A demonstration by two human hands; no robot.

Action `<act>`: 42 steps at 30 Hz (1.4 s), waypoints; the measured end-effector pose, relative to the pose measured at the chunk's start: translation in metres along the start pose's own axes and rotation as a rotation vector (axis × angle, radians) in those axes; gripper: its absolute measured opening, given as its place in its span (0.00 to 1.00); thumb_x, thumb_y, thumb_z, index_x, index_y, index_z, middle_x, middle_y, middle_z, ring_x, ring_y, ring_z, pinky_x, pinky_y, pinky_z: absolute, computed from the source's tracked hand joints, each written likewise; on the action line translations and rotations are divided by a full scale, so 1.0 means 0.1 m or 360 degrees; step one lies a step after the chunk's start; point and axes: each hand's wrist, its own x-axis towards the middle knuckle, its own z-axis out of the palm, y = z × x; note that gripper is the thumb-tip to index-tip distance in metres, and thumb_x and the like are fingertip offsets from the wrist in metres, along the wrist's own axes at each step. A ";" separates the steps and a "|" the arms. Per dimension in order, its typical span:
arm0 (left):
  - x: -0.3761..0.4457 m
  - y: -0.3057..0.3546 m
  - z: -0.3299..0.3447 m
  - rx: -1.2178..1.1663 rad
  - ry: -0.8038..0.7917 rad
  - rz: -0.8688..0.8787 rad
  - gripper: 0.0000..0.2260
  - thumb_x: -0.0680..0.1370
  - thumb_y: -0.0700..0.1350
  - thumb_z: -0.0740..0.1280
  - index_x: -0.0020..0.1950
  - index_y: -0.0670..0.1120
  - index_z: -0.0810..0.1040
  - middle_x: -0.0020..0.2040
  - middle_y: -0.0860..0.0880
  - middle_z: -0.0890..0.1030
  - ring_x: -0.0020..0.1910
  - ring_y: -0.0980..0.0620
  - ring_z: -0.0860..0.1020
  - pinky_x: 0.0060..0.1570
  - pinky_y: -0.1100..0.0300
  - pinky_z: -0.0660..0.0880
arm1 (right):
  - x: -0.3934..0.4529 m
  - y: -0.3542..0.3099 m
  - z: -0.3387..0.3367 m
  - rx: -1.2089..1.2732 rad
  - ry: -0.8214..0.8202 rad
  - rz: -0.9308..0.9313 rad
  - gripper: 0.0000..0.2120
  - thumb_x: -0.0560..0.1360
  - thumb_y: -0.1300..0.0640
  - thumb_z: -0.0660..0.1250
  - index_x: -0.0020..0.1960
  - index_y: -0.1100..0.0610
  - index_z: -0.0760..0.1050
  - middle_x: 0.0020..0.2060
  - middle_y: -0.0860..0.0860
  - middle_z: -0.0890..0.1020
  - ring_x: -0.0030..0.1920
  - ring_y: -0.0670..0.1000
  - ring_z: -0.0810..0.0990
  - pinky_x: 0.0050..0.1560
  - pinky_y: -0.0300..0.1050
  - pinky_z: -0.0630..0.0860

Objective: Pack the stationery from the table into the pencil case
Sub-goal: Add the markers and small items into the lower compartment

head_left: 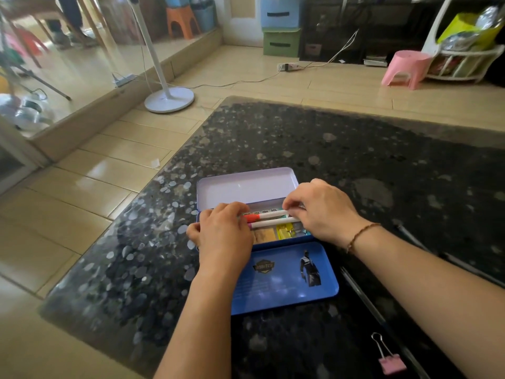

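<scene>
Nearest, a pink clip [391,363] lies unpacked on the surface [355,160], so the task looks mostly done, not finished. Beyond it the blue tray [284,280] sits out of the case [247,187]. Both hands reach forward over the open case: left hand [224,236] and right hand [325,212], grips narrow, pinching two pens [270,218] laid lengthwise inside.

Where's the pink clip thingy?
The pink binder clip lies on the dark table at the bottom right of the head view, near the table's front edge, apart from the blue pencil case and right of the right forearm.
</scene>
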 end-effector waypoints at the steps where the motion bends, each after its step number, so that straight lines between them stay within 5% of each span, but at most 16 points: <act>1: 0.00 0.00 0.00 -0.0026 0.0018 -0.0016 0.11 0.79 0.44 0.62 0.55 0.57 0.78 0.56 0.57 0.78 0.60 0.51 0.68 0.54 0.54 0.51 | 0.01 -0.02 0.00 0.0039 0.0014 0.0009 0.06 0.75 0.51 0.67 0.50 0.43 0.82 0.44 0.48 0.79 0.46 0.51 0.76 0.46 0.46 0.75; 13: 0.03 0.01 -0.01 -0.0111 0.0098 -0.0048 0.13 0.77 0.40 0.62 0.52 0.57 0.79 0.55 0.58 0.78 0.59 0.52 0.69 0.61 0.50 0.51 | 0.05 -0.06 0.00 0.0133 -0.0018 -0.0015 0.11 0.75 0.58 0.64 0.53 0.47 0.82 0.49 0.52 0.81 0.50 0.53 0.77 0.51 0.50 0.77; 19: 0.02 -0.03 -0.05 -0.0164 0.0199 -0.0102 0.14 0.74 0.38 0.66 0.52 0.56 0.80 0.57 0.57 0.76 0.60 0.52 0.67 0.55 0.54 0.52 | 0.09 -0.10 -0.02 -0.0139 0.0001 -0.0138 0.08 0.75 0.51 0.67 0.52 0.44 0.82 0.44 0.51 0.75 0.46 0.54 0.76 0.46 0.44 0.72; 27: 0.05 -0.01 -0.05 -0.0229 0.0189 -0.0159 0.13 0.74 0.39 0.67 0.52 0.56 0.79 0.54 0.58 0.74 0.57 0.52 0.72 0.60 0.48 0.57 | 0.18 -0.13 0.02 -0.0309 0.0160 -0.0272 0.06 0.75 0.50 0.66 0.49 0.46 0.81 0.42 0.52 0.77 0.41 0.51 0.71 0.42 0.44 0.68; 42: 0.06 -0.05 -0.08 -0.0423 0.0236 -0.0120 0.14 0.73 0.33 0.64 0.50 0.51 0.81 0.53 0.56 0.74 0.55 0.49 0.75 0.61 0.44 0.69 | 0.44 -0.29 0.13 -0.0335 0.0072 -0.0246 0.14 0.73 0.38 0.63 0.50 0.46 0.78 0.45 0.46 0.80 0.50 0.51 0.74 0.46 0.47 0.70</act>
